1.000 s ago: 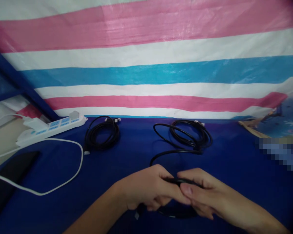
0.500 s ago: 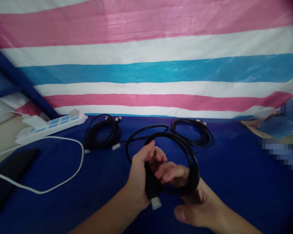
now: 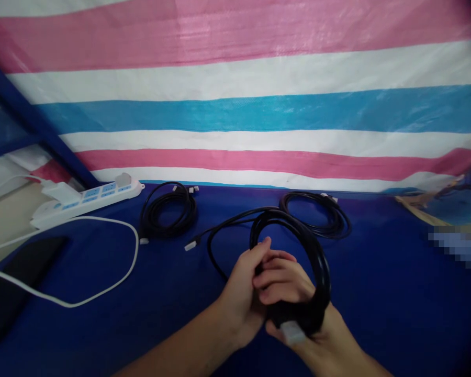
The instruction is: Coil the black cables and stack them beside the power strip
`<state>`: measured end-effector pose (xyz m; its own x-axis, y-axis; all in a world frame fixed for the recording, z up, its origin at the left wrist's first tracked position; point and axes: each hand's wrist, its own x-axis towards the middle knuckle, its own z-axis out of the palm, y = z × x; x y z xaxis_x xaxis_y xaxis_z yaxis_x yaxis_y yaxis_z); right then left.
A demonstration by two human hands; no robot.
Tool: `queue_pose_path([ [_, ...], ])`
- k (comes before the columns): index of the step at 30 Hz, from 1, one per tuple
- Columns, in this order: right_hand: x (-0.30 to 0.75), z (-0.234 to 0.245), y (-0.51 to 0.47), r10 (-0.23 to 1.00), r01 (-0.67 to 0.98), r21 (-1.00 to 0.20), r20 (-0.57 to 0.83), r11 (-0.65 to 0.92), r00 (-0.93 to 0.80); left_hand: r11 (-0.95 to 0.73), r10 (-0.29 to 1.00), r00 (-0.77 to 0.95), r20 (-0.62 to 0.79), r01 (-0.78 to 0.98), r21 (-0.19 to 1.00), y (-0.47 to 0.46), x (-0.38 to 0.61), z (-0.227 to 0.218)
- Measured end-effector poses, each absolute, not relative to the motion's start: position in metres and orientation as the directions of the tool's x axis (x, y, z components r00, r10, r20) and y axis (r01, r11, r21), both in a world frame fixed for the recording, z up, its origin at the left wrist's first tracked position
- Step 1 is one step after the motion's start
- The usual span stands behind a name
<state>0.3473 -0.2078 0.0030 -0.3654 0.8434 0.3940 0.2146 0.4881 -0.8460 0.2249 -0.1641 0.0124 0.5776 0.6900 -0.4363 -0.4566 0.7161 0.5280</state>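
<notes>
Against the frame half a second back: the black cable coil [image 3: 294, 246] I hold stands more upright, pulled closer in at 6 o'clock. The loose loop toward 10 o'clock of it has shrunk, and its white tail plug [image 3: 191, 244] has slid a little right on the cloth. My right hand [image 3: 298, 314] has come up under the coil; earlier it lay lower, thumb out flat. It is now closed on the bundle's lower part, a white connector [image 3: 292, 332] sticking out at the thumb. My left hand [image 3: 245, 293] sits on the left side of the coil, fingers [image 3: 261, 251] curled over the strands, gripping them.

Largest first for the rest: the striped pink, white and blue tarp [image 3: 235, 94] fills the whole back at 12 o'clock. The bench [image 3: 377, 293] under a dark blue cloth carries everything. A white power strip [image 3: 86, 199] lies at 10 o'clock, its white cord [image 3: 118, 277] looping forward. A dark flat object [image 3: 11, 277] lies at 9 o'clock. Two other black coils rest near the tarp: left coil [image 3: 168, 214] at 11 o'clock, right coil [image 3: 317, 214] at 1 o'clock.
</notes>
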Motion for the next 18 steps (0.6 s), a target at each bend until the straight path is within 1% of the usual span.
queue_pose_path([
  [1,0.348,0.006,-0.209,0.872,0.165,-0.898,0.329,0.408,-0.362,0.689,0.720,0.529,-0.449,-0.465,0.556,-0.163,0.223,0.014],
  [2,0.349,0.009,-0.210,0.898,0.078,-0.948,0.263,0.309,-0.352,0.653,0.753,0.487,-0.443,-0.463,0.600,-0.161,0.222,0.015],
  [3,0.350,0.011,-0.210,0.916,-0.036,-0.978,0.205,0.205,-0.345,0.611,0.784,0.456,-0.421,-0.451,0.650,-0.159,0.220,0.016],
  [4,0.351,0.012,-0.210,0.931,-0.157,-0.983,0.147,0.098,-0.335,0.569,0.809,0.444,-0.385,-0.429,0.701,-0.156,0.217,0.017],
  [6,0.353,0.014,-0.208,0.948,-0.357,-0.931,0.048,-0.072,-0.315,0.508,0.829,0.458,-0.321,-0.378,0.774,-0.151,0.213,0.018],
  [8,0.357,0.015,-0.204,0.952,-0.459,-0.865,-0.063,-0.202,-0.300,0.487,0.808,0.516,-0.285,-0.310,0.816,-0.146,0.210,0.018],
  [10,0.364,0.017,-0.199,0.942,-0.498,-0.819,-0.143,-0.284,-0.302,0.483,0.757,0.594,-0.272,-0.228,0.845,-0.144,0.207,0.019],
  [12,0.371,0.017,-0.195,0.932,-0.501,-0.806,-0.167,-0.316,-0.320,0.467,0.702,0.658,-0.272,-0.139,0.873,-0.143,0.205,0.021],
  [13,0.375,0.017,-0.194,0.928,-0.481,-0.815,-0.171,-0.322,-0.331,0.430,0.686,0.677,-0.267,-0.081,0.899,-0.143,0.204,0.023],
  [14,0.377,0.018,-0.193,0.925,-0.455,-0.829,-0.179,-0.325,-0.335,0.371,0.676,0.690,-0.258,-0.017,0.928,-0.144,0.203,0.024],
  [16,0.380,0.019,-0.192,0.928,-0.401,-0.853,-0.220,-0.333,-0.300,0.190,0.694,0.686,-0.220,0.121,0.974,-0.144,0.201,0.027],
  [18,0.379,0.021,-0.190,0.943,-0.395,-0.858,-0.270,-0.327,-0.194,-0.041,0.753,0.643,-0.136,0.253,0.967,-0.144,0.199,0.026],
])
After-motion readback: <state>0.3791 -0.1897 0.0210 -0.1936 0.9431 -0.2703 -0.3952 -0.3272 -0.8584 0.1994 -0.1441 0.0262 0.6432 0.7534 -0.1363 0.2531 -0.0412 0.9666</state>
